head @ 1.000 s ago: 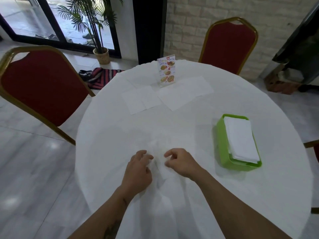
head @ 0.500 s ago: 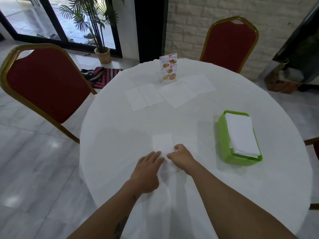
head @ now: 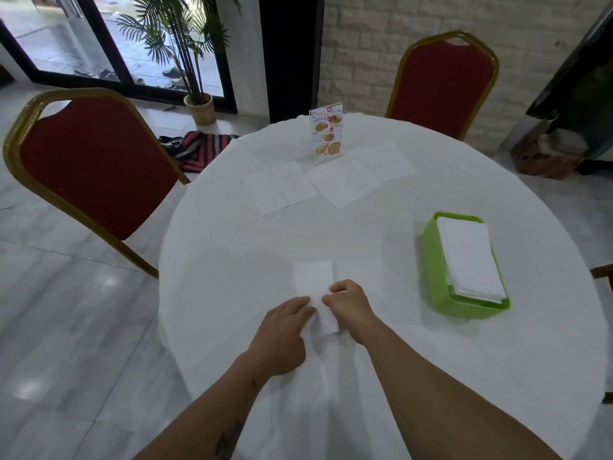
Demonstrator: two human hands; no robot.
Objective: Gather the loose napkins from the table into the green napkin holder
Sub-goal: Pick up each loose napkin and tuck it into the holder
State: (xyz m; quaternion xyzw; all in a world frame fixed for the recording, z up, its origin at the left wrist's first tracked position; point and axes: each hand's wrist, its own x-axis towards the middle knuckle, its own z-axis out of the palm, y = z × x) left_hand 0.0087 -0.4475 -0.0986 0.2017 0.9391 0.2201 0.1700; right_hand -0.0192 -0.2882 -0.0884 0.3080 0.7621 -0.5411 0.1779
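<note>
White round desk (head: pixel 381 360): left hand (head: pixel 285 330) pressing flat on folded napkin (head: pixel 315 287), right hand (head: pixel 348 302) seemingly pinching its edge. Next: lifting it rightward into green napkin holder (head: pixel 434 260).

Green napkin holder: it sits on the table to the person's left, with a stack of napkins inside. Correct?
Not quite. The head view shows the green napkin holder on the table to the person's right, not left. It does hold a stack of napkins.
</note>
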